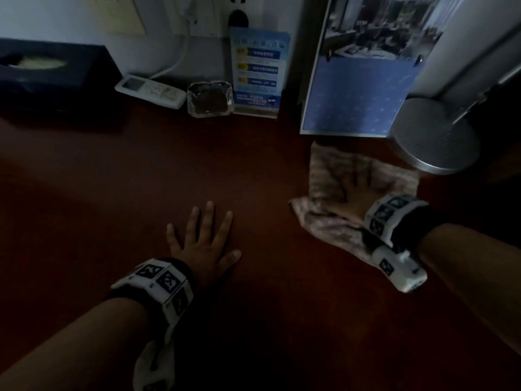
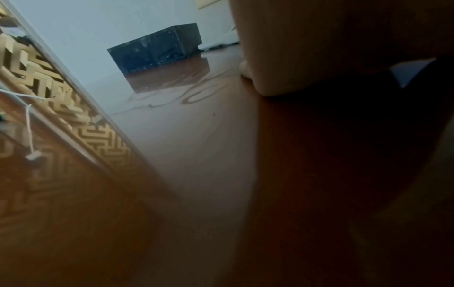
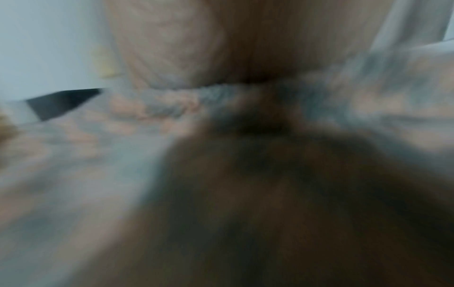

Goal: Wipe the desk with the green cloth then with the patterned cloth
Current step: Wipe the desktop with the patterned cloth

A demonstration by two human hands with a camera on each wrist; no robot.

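The patterned cloth (image 1: 329, 176), beige with a grey print, lies crumpled on the dark red-brown desk (image 1: 225, 170) at the right. My right hand (image 1: 356, 190) presses flat on it with straight, spread fingers. The right wrist view is blurred and shows my palm (image 3: 172, 48) on the patterned cloth (image 3: 368, 87). My left hand (image 1: 203, 235) rests flat on the bare desk at the centre, fingers spread, holding nothing. In the left wrist view my left palm (image 2: 319, 48) lies on the desk (image 2: 196, 155). No green cloth is in sight.
Along the back wall stand a dark tissue box (image 1: 53, 71), a white remote (image 1: 150, 91), a glass ashtray (image 1: 210, 99), a blue leaflet stand (image 1: 258, 69) and a framed picture (image 1: 361, 88). A round metal lamp base (image 1: 434, 136) sits just behind the cloth.
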